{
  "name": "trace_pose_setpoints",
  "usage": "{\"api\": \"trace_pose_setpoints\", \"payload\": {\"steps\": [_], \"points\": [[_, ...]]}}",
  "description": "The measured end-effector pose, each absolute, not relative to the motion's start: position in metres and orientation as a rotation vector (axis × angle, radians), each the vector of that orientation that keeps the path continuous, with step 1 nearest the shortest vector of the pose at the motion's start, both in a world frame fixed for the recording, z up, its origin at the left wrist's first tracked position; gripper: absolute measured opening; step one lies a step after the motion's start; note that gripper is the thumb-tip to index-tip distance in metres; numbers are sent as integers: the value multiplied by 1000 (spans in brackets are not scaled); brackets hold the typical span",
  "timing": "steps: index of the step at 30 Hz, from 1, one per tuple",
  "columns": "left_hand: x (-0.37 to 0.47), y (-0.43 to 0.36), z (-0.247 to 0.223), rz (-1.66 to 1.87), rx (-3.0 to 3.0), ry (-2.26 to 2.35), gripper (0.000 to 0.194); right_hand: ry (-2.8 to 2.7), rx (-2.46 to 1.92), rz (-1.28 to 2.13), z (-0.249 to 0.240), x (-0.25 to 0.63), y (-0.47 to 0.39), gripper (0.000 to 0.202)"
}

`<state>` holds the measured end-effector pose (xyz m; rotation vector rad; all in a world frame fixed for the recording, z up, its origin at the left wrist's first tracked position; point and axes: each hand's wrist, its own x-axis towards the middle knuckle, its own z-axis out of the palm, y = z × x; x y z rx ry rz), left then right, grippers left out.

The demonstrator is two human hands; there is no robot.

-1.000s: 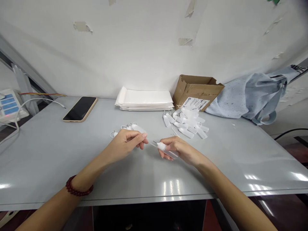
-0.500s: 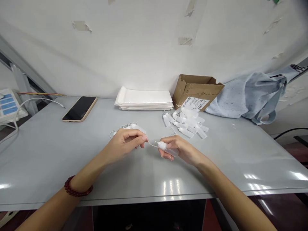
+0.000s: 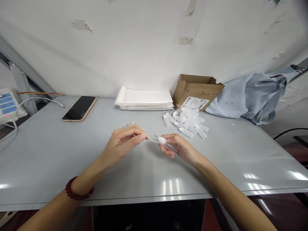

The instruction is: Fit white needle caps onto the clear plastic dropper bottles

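Observation:
My right hand (image 3: 176, 146) is closed around a small translucent needle-tip bottle (image 3: 170, 147), whose white cap and thin metal needle point up and to the left. A white cap strap (image 3: 153, 140) runs from the bottle's neck to my left hand (image 3: 126, 141). There my thumb and forefinger pinch its far end, and the tip itself is hidden by the fingers. Behind my left hand lie a few more bottles (image 3: 127, 124), mostly covered by it. A heap of similar needle-tip bottles (image 3: 189, 121) rests on the table beyond my right hand.
White padded envelopes (image 3: 146, 98) are stacked against the wall. An open cardboard box (image 3: 196, 91) stands behind the heap, with a light blue cloth bag (image 3: 245, 96) to its right. A phone (image 3: 80, 108) lies at the left, near a white cable (image 3: 45, 98) on the grey table (image 3: 60, 157).
The bottle in my right hand has tilted slightly and its neck has risen a little. My left hand has shifted slightly, still pinching the strap's end.

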<state>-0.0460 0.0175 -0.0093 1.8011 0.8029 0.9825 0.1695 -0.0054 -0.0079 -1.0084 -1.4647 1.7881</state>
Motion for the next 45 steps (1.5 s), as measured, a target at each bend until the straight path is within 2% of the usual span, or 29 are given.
{"api": "trace_pose_setpoints", "payload": {"steps": [15,45], "points": [[-42,14,-10,781,1854,818,24,-1488,-911,1829,-14,170,-9,27],[-41,12,-9,746,1956,785,26,-1606,-1037,1753,-13,171,-9,26]]}}
